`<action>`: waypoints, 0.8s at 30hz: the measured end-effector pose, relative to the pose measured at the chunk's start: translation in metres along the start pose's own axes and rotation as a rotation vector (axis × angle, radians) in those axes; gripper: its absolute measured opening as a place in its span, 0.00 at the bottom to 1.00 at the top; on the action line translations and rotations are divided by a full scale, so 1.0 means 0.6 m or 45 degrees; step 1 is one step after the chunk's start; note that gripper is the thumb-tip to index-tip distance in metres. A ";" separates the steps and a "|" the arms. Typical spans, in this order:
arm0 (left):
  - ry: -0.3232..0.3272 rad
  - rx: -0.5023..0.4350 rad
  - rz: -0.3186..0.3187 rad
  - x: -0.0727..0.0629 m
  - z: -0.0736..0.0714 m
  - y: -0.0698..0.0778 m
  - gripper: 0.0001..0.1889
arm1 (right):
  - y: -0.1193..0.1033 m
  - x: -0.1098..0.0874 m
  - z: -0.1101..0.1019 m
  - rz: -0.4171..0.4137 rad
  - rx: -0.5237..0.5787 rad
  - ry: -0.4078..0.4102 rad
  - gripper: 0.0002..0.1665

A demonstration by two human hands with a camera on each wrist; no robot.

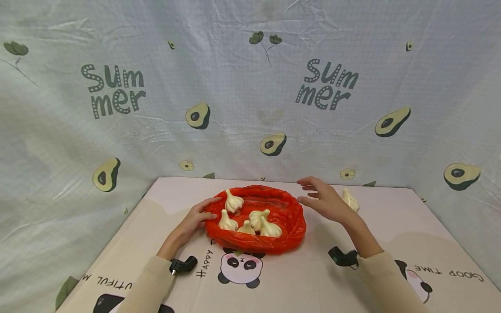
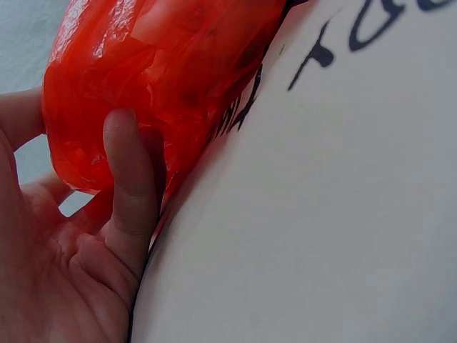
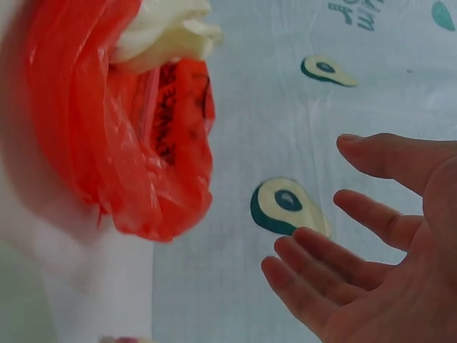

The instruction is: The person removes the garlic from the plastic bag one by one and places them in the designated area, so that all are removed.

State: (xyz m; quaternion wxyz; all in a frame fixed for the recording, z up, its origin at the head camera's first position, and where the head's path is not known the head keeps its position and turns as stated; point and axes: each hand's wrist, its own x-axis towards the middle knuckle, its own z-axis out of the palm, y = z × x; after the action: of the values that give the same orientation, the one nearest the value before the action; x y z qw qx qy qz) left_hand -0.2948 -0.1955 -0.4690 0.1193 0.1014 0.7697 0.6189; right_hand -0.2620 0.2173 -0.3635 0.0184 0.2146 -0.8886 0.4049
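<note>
A red plastic bag [image 1: 254,247] sits on the table with its mouth spread wide and its rim rolled down. Several garlic bulbs [image 1: 233,202] lie inside, mostly toward the left and near side. My left hand [image 1: 195,218] holds the bag's left edge, its thumb [image 2: 130,171] against the outside and the other fingers partly hidden behind the red plastic. Off the bag's right side, my right hand [image 1: 326,201] is raised with nothing in it, fingers spread and loosely bent. Another garlic bulb [image 1: 350,200] rests on the table just beyond that hand, partly covered by it.
A pale cloth with printed pandas and lettering covers the table [image 1: 289,282]. Behind it hangs a white curtain [image 1: 235,78] with avocado prints, which also closes in both sides. Each wrist wears a small black camera [image 1: 184,264].
</note>
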 end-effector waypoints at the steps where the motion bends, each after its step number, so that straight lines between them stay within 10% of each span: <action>1: -0.002 0.002 0.000 0.000 0.000 0.000 0.33 | -0.001 0.001 0.004 0.000 0.019 -0.019 0.30; 24: -0.003 -0.009 -0.003 0.001 -0.001 -0.002 0.33 | -0.021 0.062 0.075 0.058 -0.011 -0.481 0.33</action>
State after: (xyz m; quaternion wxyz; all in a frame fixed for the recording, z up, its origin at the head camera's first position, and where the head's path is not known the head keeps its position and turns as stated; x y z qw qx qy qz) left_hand -0.2955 -0.1965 -0.4702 0.1212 0.1007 0.7674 0.6214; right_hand -0.2845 0.1634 -0.3769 -0.1570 0.2666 -0.8827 0.3538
